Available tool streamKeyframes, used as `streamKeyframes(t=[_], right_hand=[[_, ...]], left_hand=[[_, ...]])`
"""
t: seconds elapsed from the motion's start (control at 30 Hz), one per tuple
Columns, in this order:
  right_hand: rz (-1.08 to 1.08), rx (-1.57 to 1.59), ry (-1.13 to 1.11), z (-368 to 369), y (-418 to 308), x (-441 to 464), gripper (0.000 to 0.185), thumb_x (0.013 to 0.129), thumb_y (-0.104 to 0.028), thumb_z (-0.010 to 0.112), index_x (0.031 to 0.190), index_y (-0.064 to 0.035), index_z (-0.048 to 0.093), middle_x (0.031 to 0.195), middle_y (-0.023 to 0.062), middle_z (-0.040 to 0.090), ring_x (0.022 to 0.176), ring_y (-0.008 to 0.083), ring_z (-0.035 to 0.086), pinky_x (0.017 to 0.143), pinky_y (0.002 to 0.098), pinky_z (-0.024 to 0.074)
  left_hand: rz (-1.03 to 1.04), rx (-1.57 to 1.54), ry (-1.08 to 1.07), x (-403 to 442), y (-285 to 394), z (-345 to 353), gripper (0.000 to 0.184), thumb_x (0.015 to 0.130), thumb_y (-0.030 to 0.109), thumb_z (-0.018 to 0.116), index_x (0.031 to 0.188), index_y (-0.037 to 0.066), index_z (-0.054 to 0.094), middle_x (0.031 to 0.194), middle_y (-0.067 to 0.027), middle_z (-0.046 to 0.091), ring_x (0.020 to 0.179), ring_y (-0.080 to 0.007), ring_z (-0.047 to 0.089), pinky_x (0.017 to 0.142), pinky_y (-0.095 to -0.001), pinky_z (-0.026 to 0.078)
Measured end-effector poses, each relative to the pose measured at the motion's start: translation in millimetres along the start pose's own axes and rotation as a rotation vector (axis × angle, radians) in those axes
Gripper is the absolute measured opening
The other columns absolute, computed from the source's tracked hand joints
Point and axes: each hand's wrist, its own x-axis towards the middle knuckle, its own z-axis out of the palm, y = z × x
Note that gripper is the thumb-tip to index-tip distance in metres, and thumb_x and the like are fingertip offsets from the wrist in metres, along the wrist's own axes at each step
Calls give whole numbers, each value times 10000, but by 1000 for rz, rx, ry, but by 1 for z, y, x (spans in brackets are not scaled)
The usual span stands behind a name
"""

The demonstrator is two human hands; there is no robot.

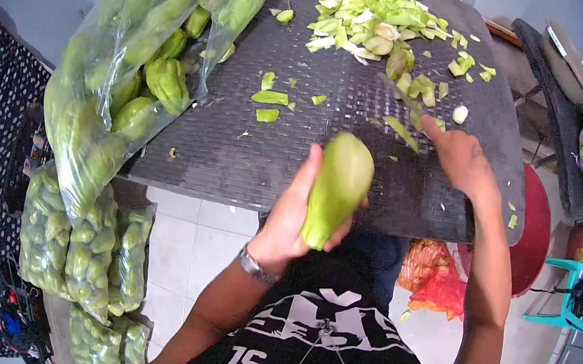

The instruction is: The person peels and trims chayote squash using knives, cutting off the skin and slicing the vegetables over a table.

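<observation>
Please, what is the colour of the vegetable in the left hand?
The vegetable is light green; it shows best in the head view.

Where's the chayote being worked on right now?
In the head view, the chayote is just right of centre, in the left hand at the near edge of the table, below and left of the right hand.

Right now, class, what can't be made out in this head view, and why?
Head view:
Tool in the right hand: blurred, its grip end covered by that hand.
Green vegetable in the left hand: underside hidden by that hand.
Large bag: overlapping contents and shiny plastic hide the count.
Bottom bags: cut off by the lower edge.
</observation>
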Motion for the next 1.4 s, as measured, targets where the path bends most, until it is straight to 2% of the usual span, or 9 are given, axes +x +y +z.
streamKeyframes(t=[0.23,0.43,0.57,0.8,0.9,1.0,1.1,1.27,1.4], right_hand=[[-31,102,23,-4,-8,-5,819,995,-724,414,886,26,723,816,308,659,917,476,679,813,507,514],[-167,335,2,-3,-61,-56,719,992,-643,533,761,32,618,719,283,604,726,466,635,660,489,472],[-346,323,-69,-13,-84,-78,676,940,-628,628,743,17,580,675,253,593,683,446,645,615,484,474],[-583,177,6,-13,-94,-94,732,805,-740,693,757,-19,573,730,199,622,708,424,662,620,488,490],[-620,164,40,-9,-88,-88,745,796,-753,687,748,-19,565,715,195,622,725,427,668,628,495,498],[-560,162,11,-4,-74,-73,745,826,-750,656,735,-13,589,696,204,632,757,431,680,656,506,510],[-312,111,14,2,-46,-39,756,888,-738,591,738,2,646,706,236,649,800,446,689,699,520,515],[-96,222,-75,8,-19,-24,806,966,-724,485,779,29,704,745,282,658,813,452,694,748,512,514],[-38,277,-86,4,-19,-26,816,985,-716,467,772,45,670,706,253,628,715,396,646,721,480,497]], left_hand=[[82,130,64,12,24,-27,490,939,375,703,1287,63,558,1033,-136,687,741,-183,657,595,-299,555],[229,367,255,9,17,-5,534,889,258,737,1311,5,530,1087,-151,679,739,-214,665,575,-311,566],[84,341,79,4,11,-17,578,821,160,801,1320,54,530,1064,-96,675,764,-169,685,614,-287,561],[737,1280,-37,16,10,-32,652,622,276,843,1177,34,601,935,-107,707,744,-326,718,729,-393,582],[676,1514,76,7,16,-12,653,627,363,838,1145,28,626,994,-79,700,835,-193,671,796,-354,548],[814,1397,8,10,14,-23,678,559,326,884,1104,22,618,912,-130,726,803,-311,743,763,-390,575],[652,1353,-25,-4,21,-4,666,582,327,890,1115,25,629,924,-134,723,801,-271,742,763,-370,569],[143,235,-55,9,14,-29,602,893,192,779,1381,22,470,1099,-110,665,910,-213,701,779,-340,595],[263,209,12,8,23,-30,622,916,157,728,1436,-10,431,1277,-164,619,1129,-265,660,931,-420,587]])
